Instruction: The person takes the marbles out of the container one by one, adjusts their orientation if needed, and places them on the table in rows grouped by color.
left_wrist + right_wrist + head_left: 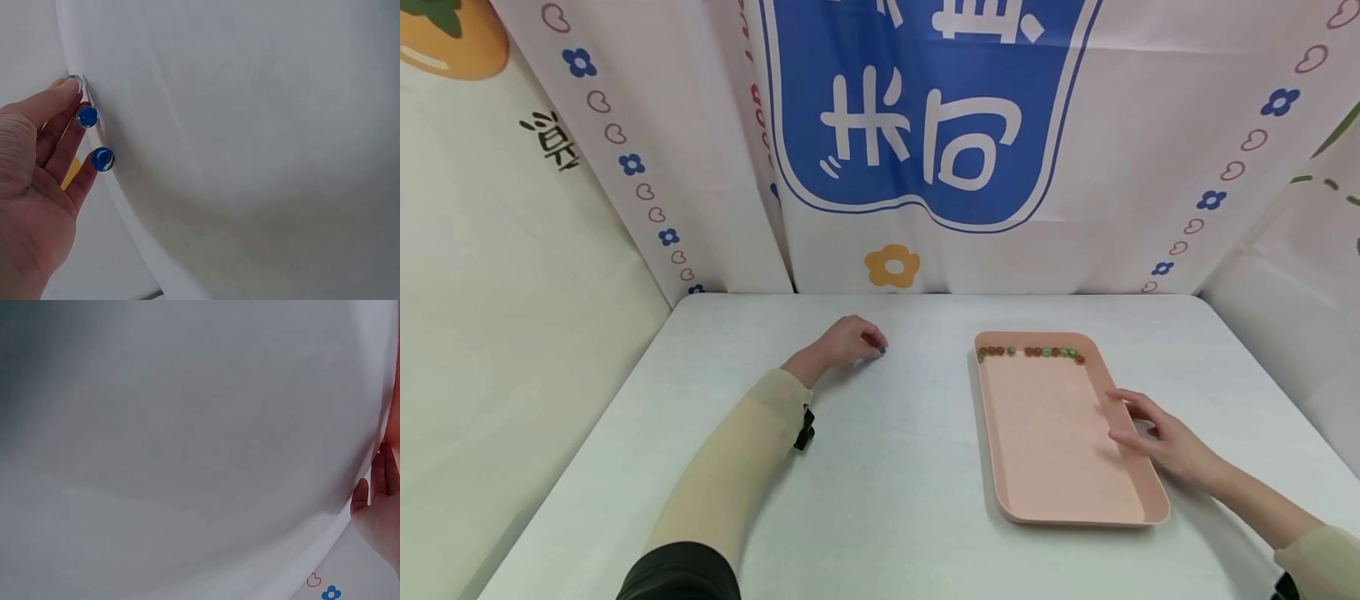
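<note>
while the left hand (842, 340) pinches a marble (77, 80), table (910, 442) stretches to tray's edge (992, 433)

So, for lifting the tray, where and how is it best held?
Probably by the middle of its two long rims, one hand from each side: the tray lies flat, and its raised walls give fingers an edge. The right hand touches the right rim; the left rim is free. I'd avoid the far rim, since marbles lie along it.
</note>
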### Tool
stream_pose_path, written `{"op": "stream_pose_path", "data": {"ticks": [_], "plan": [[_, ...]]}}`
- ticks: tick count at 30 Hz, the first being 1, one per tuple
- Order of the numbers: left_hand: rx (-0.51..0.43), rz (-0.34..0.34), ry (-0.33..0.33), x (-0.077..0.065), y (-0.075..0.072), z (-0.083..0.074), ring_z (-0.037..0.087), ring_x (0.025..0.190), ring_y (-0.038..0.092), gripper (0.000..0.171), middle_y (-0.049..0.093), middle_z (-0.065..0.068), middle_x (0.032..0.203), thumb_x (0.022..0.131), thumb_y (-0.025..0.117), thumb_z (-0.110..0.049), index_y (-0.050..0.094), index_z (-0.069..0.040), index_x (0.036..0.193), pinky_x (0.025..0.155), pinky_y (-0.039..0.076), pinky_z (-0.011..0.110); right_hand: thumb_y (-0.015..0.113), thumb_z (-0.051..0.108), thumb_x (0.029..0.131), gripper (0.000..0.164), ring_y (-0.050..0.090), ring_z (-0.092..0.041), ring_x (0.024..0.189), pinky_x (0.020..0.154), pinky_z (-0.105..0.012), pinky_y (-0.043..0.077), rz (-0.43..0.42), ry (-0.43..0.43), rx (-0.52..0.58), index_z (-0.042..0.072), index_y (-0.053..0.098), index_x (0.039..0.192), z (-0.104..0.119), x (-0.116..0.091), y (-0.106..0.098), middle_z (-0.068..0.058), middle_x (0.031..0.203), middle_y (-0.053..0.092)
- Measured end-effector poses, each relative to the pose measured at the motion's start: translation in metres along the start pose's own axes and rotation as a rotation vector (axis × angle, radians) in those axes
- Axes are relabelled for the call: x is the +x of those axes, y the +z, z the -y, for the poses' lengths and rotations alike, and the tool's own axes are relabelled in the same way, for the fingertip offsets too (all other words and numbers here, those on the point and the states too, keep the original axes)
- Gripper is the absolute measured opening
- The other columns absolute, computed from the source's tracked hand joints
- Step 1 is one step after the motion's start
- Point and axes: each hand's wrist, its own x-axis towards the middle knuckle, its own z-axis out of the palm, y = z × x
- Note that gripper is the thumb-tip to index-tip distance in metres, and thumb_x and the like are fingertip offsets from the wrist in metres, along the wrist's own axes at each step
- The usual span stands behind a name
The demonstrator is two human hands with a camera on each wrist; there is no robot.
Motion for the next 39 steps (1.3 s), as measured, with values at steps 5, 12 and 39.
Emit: {"op": "stream_pose_path", "data": {"ticks": [5, 12, 39], "plan": [[0.020, 0.003, -0.001, 0.000, 0.001, 0.000, 0.018, 0.096, 0.056, 0.011, 0.067, -0.002, 0.097, 0.089, 0.071, -0.009, 0.074, -0.012, 0.099, 0.089, 0.045, 0.035, 0.066, 0.021, 0.094, 0.060, 0.034, 0.018, 0.107, 0.081, -0.015, 0.037, -0.017, -0.028, 0.008, 0.004, 0.038, 0.144, -0.001, -0.001, 0.000, -0.024, 0.137, 0.045], [0.031, 0.008, 0.011, 0.000, 0.002, -0.001, 0.017, 0.095, 0.056, 0.012, 0.068, -0.002, 0.098, 0.090, 0.070, -0.009, 0.074, -0.012, 0.100, 0.088, 0.045, 0.035, 0.067, 0.018, 0.093, 0.059, 0.035, 0.018, 0.107, 0.081, -0.015, 0.037, -0.030, -0.047, 0.014, 0.004, 0.039, 0.143, -0.002, -0.002, 0.001, -0.023, 0.137, 0.046], [-0.029, 0.064, 0.179, 0.019, 0.002, -0.061, 0.018, 0.103, 0.058, 0.028, 0.067, 0.007, 0.112, 0.089, 0.072, -0.012, 0.068, -0.004, 0.116, 0.091, 0.047, 0.031, 0.067, 0.021, 0.093, 0.060, 0.035, 0.017, 0.107, 0.082, -0.016, 0.036, -0.019, -0.030, 0.023, 0.004, 0.038, 0.143, 0.001, -0.002, 0.000, -0.024, 0.138, 0.044]]}}
